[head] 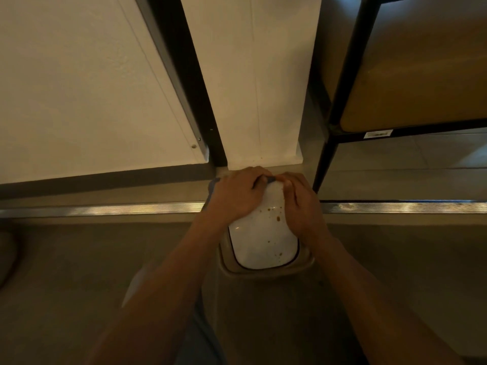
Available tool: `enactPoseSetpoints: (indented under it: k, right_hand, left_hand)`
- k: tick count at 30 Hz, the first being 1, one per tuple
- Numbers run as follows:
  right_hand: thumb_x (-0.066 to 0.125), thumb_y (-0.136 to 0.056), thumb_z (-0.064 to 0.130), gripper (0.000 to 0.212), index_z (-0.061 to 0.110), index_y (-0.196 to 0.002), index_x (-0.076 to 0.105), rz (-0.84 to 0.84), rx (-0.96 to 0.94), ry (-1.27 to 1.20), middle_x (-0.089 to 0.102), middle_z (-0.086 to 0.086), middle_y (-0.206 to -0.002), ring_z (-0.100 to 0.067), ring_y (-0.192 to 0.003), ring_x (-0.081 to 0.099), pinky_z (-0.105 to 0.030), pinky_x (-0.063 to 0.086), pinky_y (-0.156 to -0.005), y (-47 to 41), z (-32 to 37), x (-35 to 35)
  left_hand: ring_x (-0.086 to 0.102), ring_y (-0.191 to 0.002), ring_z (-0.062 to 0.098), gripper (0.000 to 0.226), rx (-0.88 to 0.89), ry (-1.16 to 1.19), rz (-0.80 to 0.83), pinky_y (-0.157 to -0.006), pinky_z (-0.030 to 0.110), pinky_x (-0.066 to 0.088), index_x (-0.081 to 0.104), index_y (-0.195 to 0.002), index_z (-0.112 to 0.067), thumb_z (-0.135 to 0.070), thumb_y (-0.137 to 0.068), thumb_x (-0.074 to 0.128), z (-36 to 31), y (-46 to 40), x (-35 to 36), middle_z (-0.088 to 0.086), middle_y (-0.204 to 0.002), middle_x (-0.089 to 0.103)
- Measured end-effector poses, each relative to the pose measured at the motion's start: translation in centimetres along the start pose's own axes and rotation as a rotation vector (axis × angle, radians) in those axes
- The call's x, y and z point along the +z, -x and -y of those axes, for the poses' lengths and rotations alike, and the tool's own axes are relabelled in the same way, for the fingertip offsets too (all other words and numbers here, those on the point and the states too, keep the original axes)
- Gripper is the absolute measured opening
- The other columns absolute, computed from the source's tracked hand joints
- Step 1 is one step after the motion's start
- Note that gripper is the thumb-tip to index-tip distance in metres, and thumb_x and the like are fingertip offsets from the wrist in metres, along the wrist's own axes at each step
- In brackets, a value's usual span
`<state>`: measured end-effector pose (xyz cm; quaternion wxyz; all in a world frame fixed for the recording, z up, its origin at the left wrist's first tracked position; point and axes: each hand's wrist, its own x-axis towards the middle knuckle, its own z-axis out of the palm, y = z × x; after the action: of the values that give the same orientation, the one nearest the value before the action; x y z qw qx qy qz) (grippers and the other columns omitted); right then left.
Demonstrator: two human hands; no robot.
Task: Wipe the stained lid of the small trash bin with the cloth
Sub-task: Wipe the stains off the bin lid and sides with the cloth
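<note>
The white lid point(263, 241) of the small trash bin point(266, 272), speckled with brown stains, sits on the floor by the wall. At its far edge, the left hand point(234, 196) grips a blue cloth point(214, 186) with curled fingers; the right hand point(303, 204) pinches the cloth's other end.

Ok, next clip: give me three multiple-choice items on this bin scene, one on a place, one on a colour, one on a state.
1. Where are both hands?
A. far end of the lid
B. on the floor
C. on the shelf

2. What colour is the lid?
A. black
B. white
C. red

3. What state is the lid in?
A. spotless
B. removed
C. speckled with brown stains

Answers: 1 A, the left hand and right hand meet at the far end of the lid; 2 B, its surface is white; 3 C, brown stains dot it, and the bluish cloth is under the left hand.
</note>
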<state>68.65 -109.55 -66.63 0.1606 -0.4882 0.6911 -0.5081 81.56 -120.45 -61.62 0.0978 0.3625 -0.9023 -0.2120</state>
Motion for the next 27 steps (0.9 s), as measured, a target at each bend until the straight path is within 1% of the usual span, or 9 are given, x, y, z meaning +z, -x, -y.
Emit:
enactPoseSetpoints:
  k: [3, 5, 7, 9, 14, 18, 20, 22, 27]
  right_hand:
    - [0.031, -0.105, 0.021, 0.035, 0.007, -0.120, 0.060, -0.010, -0.032, -0.016, 0.059, -0.007, -0.118, -0.018, -0.111, 0.056, -0.036, 0.045, -0.100, 0.0, 0.0, 0.2]
    - [0.031, -0.105, 0.022, 0.036, 0.008, -0.120, 0.061, -0.009, -0.031, 0.002, 0.058, -0.006, -0.119, -0.016, -0.112, 0.055, -0.032, 0.044, -0.101, 0.0, 0.0, 0.3]
    - [0.030, -0.105, 0.024, 0.037, 0.008, -0.121, 0.060, -0.009, -0.016, 0.016, 0.058, -0.005, -0.120, -0.016, -0.112, 0.054, -0.030, 0.044, -0.101, 0.0, -0.2, 0.2]
    - [0.030, -0.105, 0.025, 0.038, 0.008, -0.121, 0.060, -0.010, -0.011, 0.021, 0.058, -0.005, -0.120, -0.016, -0.112, 0.054, -0.029, 0.043, -0.101, 0.0, -0.3, 0.2]
    - [0.030, -0.105, 0.027, 0.036, 0.013, -0.120, 0.059, -0.009, -0.015, 0.003, 0.054, 0.005, -0.118, -0.008, -0.110, 0.052, -0.022, 0.040, -0.100, 0.1, -0.4, 0.2]
    - [0.030, -0.105, 0.029, 0.036, 0.014, -0.120, 0.059, -0.019, -0.011, -0.023, 0.054, 0.006, -0.116, -0.009, -0.110, 0.053, -0.025, 0.042, -0.101, 0.2, -0.4, 0.3]
    - [0.028, -0.105, 0.032, 0.038, 0.016, -0.120, 0.059, -0.010, -0.002, -0.018, 0.055, 0.005, -0.118, -0.012, -0.111, 0.054, -0.028, 0.042, -0.101, 0.1, -0.2, 0.5]
    - [0.027, -0.105, 0.033, 0.039, 0.017, -0.120, 0.059, -0.010, -0.007, 0.002, 0.055, 0.004, -0.119, -0.012, -0.112, 0.054, -0.028, 0.042, -0.101, 0.1, -0.1, 0.5]
    - [0.029, -0.104, 0.030, 0.037, 0.015, -0.121, 0.058, -0.001, 0.013, 0.007, 0.055, 0.005, -0.118, -0.010, -0.110, 0.053, -0.030, 0.045, -0.100, 0.2, -0.3, 0.2]
  left_hand:
    - [0.053, -0.125, 0.008, 0.035, 0.253, 0.060, -0.099, -0.103, 0.009, 0.028, 0.061, -0.134, -0.026, -0.025, -0.103, 0.044, 1.1, 3.3, -0.8, -0.004, -0.138, 0.060]
    - [0.045, -0.131, 0.000, 0.037, 0.292, 0.086, -0.119, -0.106, 0.006, 0.025, 0.059, -0.137, -0.028, -0.028, -0.103, 0.046, 3.2, 4.9, -1.6, -0.009, -0.147, 0.052]
    - [0.041, -0.128, -0.005, 0.038, 0.193, 0.094, -0.076, -0.102, 0.008, 0.028, 0.056, -0.139, -0.037, -0.041, -0.103, 0.042, 4.8, 4.8, -2.0, -0.014, -0.152, 0.042]
    - [0.041, -0.119, -0.005, 0.036, 0.083, 0.136, -0.002, -0.097, 0.015, 0.032, 0.054, -0.137, -0.043, -0.048, -0.104, 0.038, 4.8, 3.5, -1.7, -0.015, -0.144, 0.045]
    - [0.059, -0.111, 0.019, 0.040, -0.102, 0.111, 0.156, -0.090, 0.032, 0.040, 0.064, -0.125, -0.032, -0.046, -0.106, 0.032, 2.4, -1.2, -0.6, 0.000, -0.125, 0.066]
    - [0.059, -0.115, 0.020, 0.046, 0.035, -0.074, 0.054, -0.098, 0.038, 0.045, 0.057, -0.134, -0.037, -0.052, -0.104, 0.026, 0.8, 0.4, -0.1, -0.003, -0.133, 0.062]
    - [0.056, -0.121, 0.018, 0.045, 0.104, -0.013, -0.024, -0.101, 0.036, 0.045, 0.052, -0.139, -0.039, -0.052, -0.104, 0.027, 1.7, 2.1, -0.3, -0.006, -0.140, 0.058]
    - [0.054, -0.124, 0.017, 0.045, 0.038, 0.071, -0.033, -0.103, 0.035, 0.042, 0.052, -0.140, -0.037, -0.052, -0.105, 0.028, 3.2, 2.6, -0.6, -0.005, -0.141, 0.057]
    - [0.058, -0.103, 0.021, 0.046, -0.231, 0.079, 0.260, -0.089, 0.037, 0.043, 0.065, -0.119, -0.024, -0.046, -0.105, 0.028, 2.2, -1.7, -0.8, 0.007, -0.117, 0.064]
